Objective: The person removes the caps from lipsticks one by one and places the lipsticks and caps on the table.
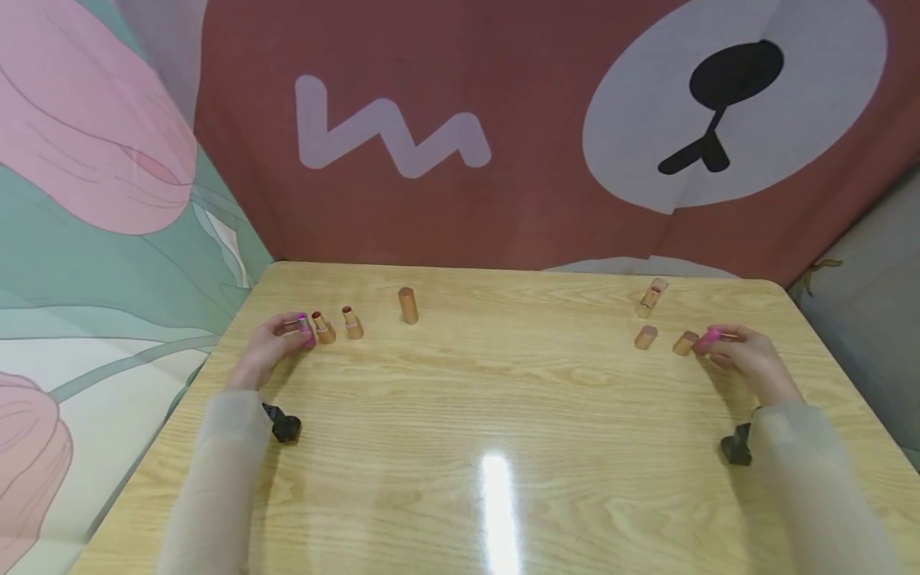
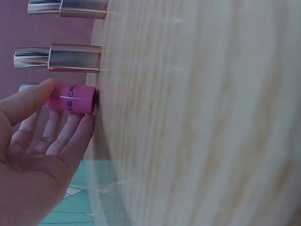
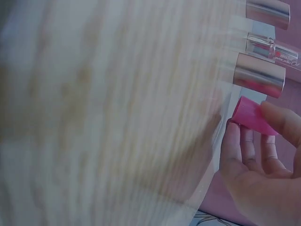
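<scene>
On the left of the table, my left hand (image 1: 269,346) pinches an uncapped pink lipstick (image 2: 80,99) between thumb and fingers; it stands upright at the tabletop. Right beside it are two uncapped gold lipsticks (image 1: 326,331), also upright, the second a little farther right. Over on the right side, my right hand (image 1: 749,361) holds a pink lipstick cap (image 3: 251,115) by thumb and fingertips, low at the table surface. A gold cap (image 3: 260,75) stands close to the pink one, with another gold cap (image 1: 646,338) to its left.
Toward the back stands a gold tube (image 1: 408,306), left of centre. A clear-topped lipstick (image 1: 651,298) stands behind the gold caps. The wooden table (image 1: 460,399) meets a patterned cloth (image 1: 446,216) at its far edge. Black wrist cameras (image 1: 286,427) sit under both sleeves.
</scene>
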Motion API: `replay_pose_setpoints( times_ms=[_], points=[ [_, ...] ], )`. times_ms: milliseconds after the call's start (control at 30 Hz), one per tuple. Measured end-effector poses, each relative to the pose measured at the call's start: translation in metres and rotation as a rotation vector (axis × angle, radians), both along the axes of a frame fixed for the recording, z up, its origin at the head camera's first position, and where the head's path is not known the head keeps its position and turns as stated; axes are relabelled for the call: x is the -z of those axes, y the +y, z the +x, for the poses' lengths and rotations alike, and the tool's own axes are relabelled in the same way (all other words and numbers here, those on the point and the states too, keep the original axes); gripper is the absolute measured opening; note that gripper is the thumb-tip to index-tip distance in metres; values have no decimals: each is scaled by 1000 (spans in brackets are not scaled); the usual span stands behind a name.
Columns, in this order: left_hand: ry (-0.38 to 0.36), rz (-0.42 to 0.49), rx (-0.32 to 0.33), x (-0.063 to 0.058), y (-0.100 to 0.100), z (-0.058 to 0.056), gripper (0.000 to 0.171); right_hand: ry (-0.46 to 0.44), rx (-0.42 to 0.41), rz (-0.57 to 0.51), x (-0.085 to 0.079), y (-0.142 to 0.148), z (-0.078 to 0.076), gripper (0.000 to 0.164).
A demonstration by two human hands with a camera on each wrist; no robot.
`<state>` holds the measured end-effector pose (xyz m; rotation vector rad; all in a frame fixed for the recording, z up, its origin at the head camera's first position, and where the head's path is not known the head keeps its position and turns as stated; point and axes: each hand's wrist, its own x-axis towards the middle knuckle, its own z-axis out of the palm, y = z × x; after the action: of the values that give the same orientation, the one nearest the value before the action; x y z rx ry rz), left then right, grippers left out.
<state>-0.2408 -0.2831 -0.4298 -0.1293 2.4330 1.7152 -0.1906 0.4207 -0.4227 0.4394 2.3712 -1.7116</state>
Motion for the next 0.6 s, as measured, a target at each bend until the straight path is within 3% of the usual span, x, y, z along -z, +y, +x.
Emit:
replay_pose_setpoints(
  times_ms=[167, 400, 600],
  points=[
    [16, 33, 25, 1, 2, 1, 57, -20, -44, 87, 3, 2, -2, 50],
    [-3, 114, 49, 2, 0, -1, 41, -33, -76, 79, 6, 3, -2, 57],
    [-9, 36, 62, 1, -1, -1, 52, -17, -84, -108, 5, 6, 0, 60]
  ],
)
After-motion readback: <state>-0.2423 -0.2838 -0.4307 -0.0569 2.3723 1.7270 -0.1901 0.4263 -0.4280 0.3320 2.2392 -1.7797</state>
